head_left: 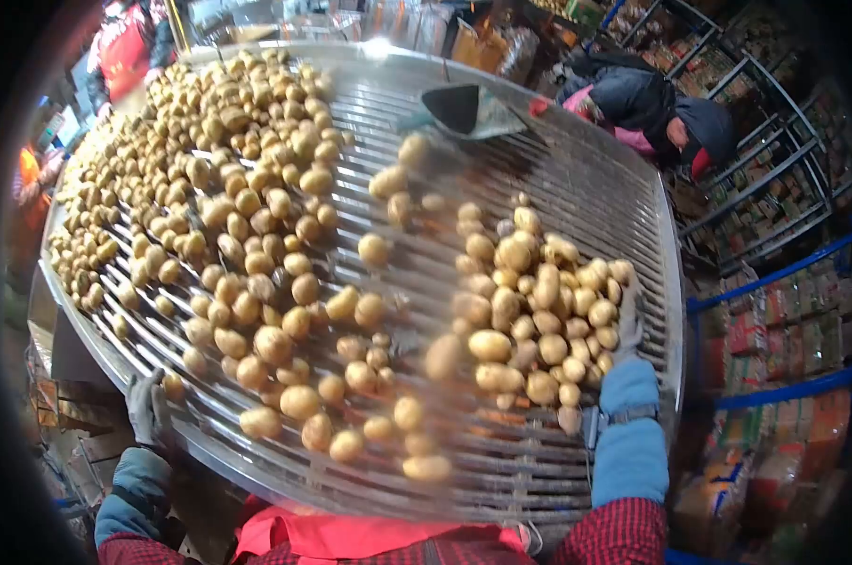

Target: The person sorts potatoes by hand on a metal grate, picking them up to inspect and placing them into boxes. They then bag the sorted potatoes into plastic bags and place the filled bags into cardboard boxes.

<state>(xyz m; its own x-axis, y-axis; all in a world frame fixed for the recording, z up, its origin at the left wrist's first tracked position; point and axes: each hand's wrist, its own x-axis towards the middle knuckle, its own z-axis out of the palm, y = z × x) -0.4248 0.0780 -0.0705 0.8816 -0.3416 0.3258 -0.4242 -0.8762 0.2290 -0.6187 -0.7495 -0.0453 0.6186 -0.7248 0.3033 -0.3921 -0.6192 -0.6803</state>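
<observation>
My right hand (pixel 630 325), in a grey glove, lies along the right side of a heaped pile of potatoes (pixel 546 322). Its fingers are stretched out against the outer potatoes, not wrapped round any one. At the lower left, my left hand (pixel 147 410), also gloved, is hooked over the metal rim of the slatted sorting table (pixel 539 480). A single potato (pixel 173 386) lies close to its fingers. Loose potatoes (pixel 273 346) are scattered over the middle slats, some blurred. A larger mass of potatoes (pixel 228 122) covers the table's left and far side.
A dark scoop-like tool (pixel 464 110) lies at the table's far edge. A person in a dark cap (pixel 704 132) stands beyond the right side; other people are at the far left. Blue-framed racks (pixel 784 381) with packed goods stand to the right.
</observation>
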